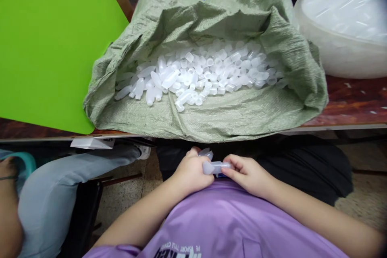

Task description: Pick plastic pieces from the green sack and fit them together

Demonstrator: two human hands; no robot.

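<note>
A green panel (51, 44) stands to the left of the woven sack (236, 117). Below the sack's front edge, the left hand (193, 171) is curled around at least one clear piece (206, 153), its far end hidden. Beside it, also below the sack, is a translucent plastic piece (213, 167), its broad end against the left hand. The right hand (246, 173) pinches its narrow end between thumb and fingers. It should be light, fairly stiff and a little slippery; the narrow tube looks the surer place to hold. The sack gapes over the bench (347, 102), with many loose whitish pieces (208, 68) in its mouth. To the sack's right, a pale bowl (341, 54) is heaped with whitish items, too blurred to identify.
</note>
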